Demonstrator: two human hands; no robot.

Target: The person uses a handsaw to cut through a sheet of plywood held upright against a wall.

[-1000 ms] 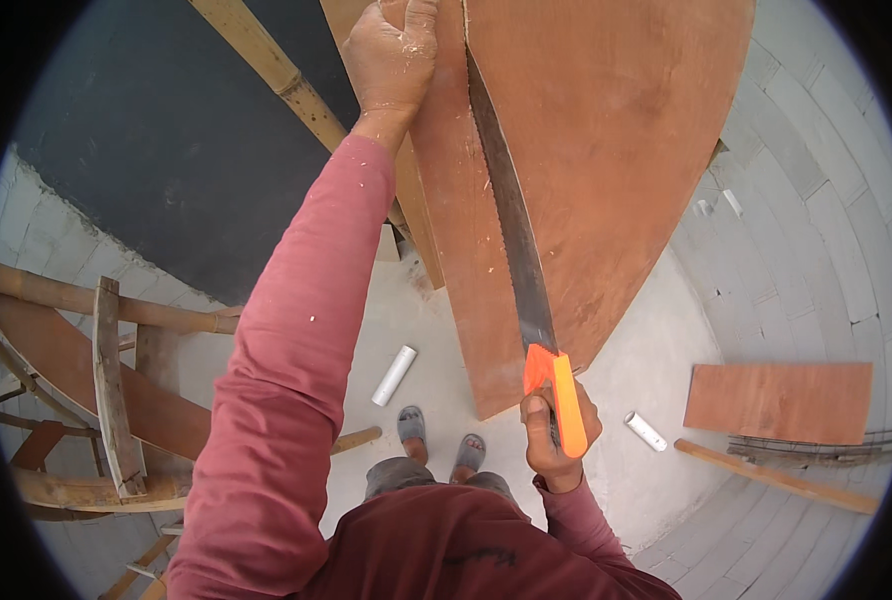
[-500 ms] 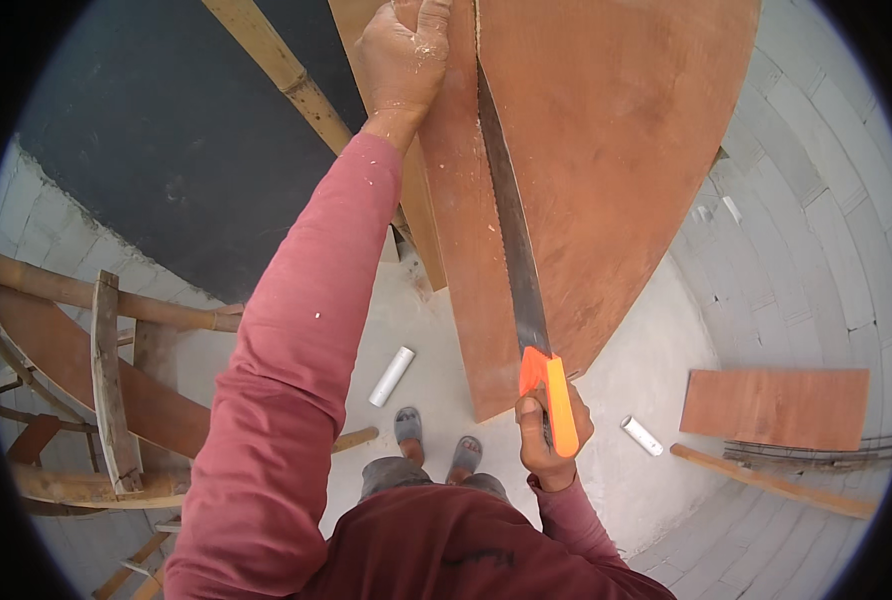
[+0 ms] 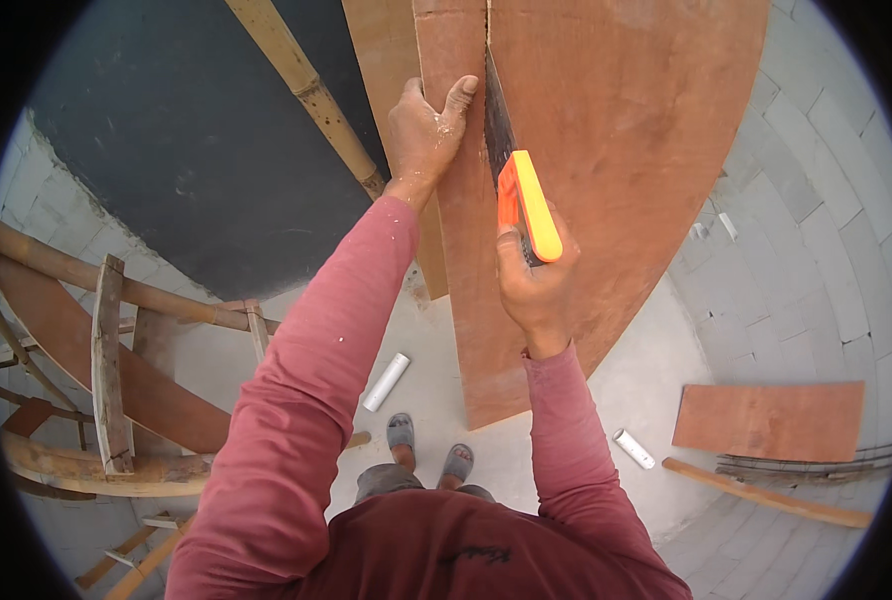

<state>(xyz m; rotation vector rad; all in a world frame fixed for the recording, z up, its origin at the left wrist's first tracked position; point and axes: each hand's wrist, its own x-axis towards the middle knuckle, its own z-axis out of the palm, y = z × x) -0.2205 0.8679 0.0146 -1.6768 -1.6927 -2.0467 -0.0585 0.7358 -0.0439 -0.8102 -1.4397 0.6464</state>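
My right hand (image 3: 538,285) is closed around the orange and yellow handle of a handsaw (image 3: 536,205). The dark blade sits in a long cut that runs lengthwise through a large reddish-brown plywood sheet (image 3: 626,170); the part of the blade below the sheet is hidden. Left of the cut, my left hand (image 3: 428,135) grips the plywood's narrow strip by its edge. Its thumb lies on top, close to the blade, while the fingertips are partly out of sight. Pale sawdust clings to that hand and sleeve.
Under the sheet's left side lies a lighter board (image 3: 386,45), beside a bamboo pole (image 3: 306,85) and a dark panel (image 3: 196,150). A wooden and bamboo frame (image 3: 116,370) stands at left. White tubes (image 3: 386,382) lie on the floor, and a plywood offcut (image 3: 769,420) rests at right.
My right hand has pushed the saw forward, away from my body, so less blade shows above the sheet. My left hand appears lower in view, nearer me along the plywood edge.
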